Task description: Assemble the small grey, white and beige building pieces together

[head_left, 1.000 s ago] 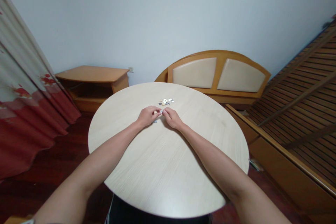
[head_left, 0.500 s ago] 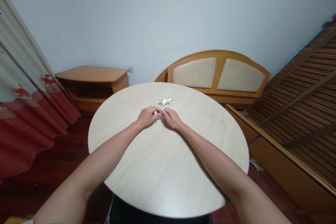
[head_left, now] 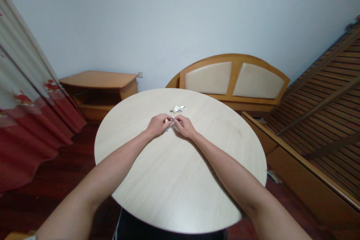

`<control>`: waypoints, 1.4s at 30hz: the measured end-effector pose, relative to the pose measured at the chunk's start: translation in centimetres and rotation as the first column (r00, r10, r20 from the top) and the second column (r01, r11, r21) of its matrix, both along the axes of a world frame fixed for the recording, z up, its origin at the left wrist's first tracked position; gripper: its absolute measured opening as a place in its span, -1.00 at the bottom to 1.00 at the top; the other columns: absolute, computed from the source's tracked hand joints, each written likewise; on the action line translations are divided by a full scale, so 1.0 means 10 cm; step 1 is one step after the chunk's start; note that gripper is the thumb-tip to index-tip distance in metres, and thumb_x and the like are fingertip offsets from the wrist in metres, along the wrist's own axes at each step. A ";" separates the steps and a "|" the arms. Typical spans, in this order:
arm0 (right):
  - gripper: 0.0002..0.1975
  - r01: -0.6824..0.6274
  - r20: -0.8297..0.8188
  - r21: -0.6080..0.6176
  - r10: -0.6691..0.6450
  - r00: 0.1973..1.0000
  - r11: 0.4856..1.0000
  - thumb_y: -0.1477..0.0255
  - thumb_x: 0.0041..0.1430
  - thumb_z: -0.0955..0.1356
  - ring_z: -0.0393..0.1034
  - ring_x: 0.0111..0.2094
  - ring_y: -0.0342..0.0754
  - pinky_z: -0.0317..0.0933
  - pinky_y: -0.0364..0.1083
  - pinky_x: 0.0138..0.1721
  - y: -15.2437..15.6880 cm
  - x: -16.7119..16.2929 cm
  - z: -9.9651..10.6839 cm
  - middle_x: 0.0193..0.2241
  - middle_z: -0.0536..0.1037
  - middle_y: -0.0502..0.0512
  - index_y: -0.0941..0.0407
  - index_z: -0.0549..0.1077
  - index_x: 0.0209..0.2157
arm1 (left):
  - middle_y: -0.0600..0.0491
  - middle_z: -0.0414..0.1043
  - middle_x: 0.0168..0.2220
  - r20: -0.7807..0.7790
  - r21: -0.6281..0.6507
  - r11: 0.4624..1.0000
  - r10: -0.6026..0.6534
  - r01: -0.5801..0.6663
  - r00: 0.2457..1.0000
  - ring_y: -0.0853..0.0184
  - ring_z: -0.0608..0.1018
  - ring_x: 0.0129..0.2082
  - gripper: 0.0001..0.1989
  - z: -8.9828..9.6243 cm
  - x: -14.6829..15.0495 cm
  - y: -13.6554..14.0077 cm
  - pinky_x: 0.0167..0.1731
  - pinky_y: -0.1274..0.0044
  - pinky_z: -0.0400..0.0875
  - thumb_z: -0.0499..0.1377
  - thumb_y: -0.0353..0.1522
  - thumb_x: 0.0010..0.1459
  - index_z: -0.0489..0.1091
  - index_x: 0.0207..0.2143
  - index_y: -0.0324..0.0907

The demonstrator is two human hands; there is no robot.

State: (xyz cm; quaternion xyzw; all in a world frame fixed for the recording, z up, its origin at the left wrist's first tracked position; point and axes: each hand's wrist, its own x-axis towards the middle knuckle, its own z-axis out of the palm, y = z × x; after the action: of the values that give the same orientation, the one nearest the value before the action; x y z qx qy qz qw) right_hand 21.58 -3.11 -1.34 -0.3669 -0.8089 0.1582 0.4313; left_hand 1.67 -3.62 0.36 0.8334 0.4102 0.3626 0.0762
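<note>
My left hand (head_left: 158,124) and my right hand (head_left: 184,126) meet above the far half of the round table (head_left: 174,180). Thumb and fingers of both are pinched on one small dark grey piece (head_left: 172,120), too small to name and partly covered by fingertips. Under the left fingers a little cream-coloured piece (head_left: 167,120) shows. A small grey piece (head_left: 166,130) lies by the left palm's lower edge. Just beyond the hands is a loose pile of small flat white, grey and yellowish pieces (head_left: 177,109).
A wooden cabinet (head_left: 98,78) stands behind the table at the left, beside a red and white curtain (head_left: 25,120). A padded headboard (head_left: 208,78) leans at the back. On the right are a wooden bed frame (head_left: 303,172) and upright slats (head_left: 326,93).
The right fingers have shifted very slightly around the small piece between the hands. The arms and the pile stay where they were.
</note>
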 end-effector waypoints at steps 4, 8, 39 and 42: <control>-0.76 -0.004 0.000 0.017 0.004 1.000 1.000 0.34 0.33 0.24 0.40 -0.32 -0.05 0.22 -0.10 -0.22 0.01 -0.01 -0.02 -0.36 0.55 0.08 0.13 0.48 -0.33 | 0.01 0.62 -0.23 -0.003 -0.003 1.000 0.001 -0.001 1.000 0.31 0.54 -0.32 -0.83 -0.01 0.00 0.00 -0.23 0.49 0.39 0.25 -0.32 0.24 0.57 -0.15 -0.16; -0.75 0.028 -0.030 0.015 -0.028 0.999 0.999 0.32 0.32 0.25 0.41 -0.31 -0.04 0.24 -0.09 -0.22 0.08 0.03 -0.02 -0.37 0.55 0.08 0.13 0.49 -0.34 | 0.02 0.62 -0.19 0.010 -0.012 1.000 0.019 -0.018 1.000 0.32 0.54 -0.34 -0.76 0.00 0.00 -0.01 -0.22 0.48 0.40 0.24 -0.34 0.22 0.55 -0.06 -0.16; -0.48 0.283 0.461 -0.004 -0.249 0.852 0.959 0.62 0.13 0.28 0.28 0.26 0.15 0.10 0.08 0.28 0.88 0.71 -0.14 0.26 0.39 0.34 0.23 0.47 0.14 | -0.02 0.63 -0.13 -0.022 -0.089 0.986 0.139 -0.141 0.990 0.25 0.60 -0.22 -0.73 0.06 -0.05 -0.02 -0.10 0.43 0.48 0.16 -0.37 0.24 0.58 -0.06 -0.16; -0.44 0.253 0.543 -0.007 -0.209 0.814 0.967 0.66 0.10 0.29 0.25 0.29 0.15 0.09 0.11 0.29 1.02 0.64 -0.09 0.29 0.36 0.29 0.18 0.45 0.16 | -0.03 0.63 -0.11 -0.022 -0.091 0.983 0.155 -0.156 0.988 0.23 0.60 -0.17 -0.74 0.06 -0.07 -0.01 -0.06 0.42 0.48 0.15 -0.37 0.26 0.58 -0.08 -0.15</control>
State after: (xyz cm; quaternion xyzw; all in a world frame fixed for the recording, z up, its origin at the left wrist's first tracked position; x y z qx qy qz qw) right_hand 27.95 7.09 -2.23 -0.5085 -0.8397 0.0273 0.1885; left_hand 1.00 -3.74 0.99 0.7971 0.4910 0.3417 0.0829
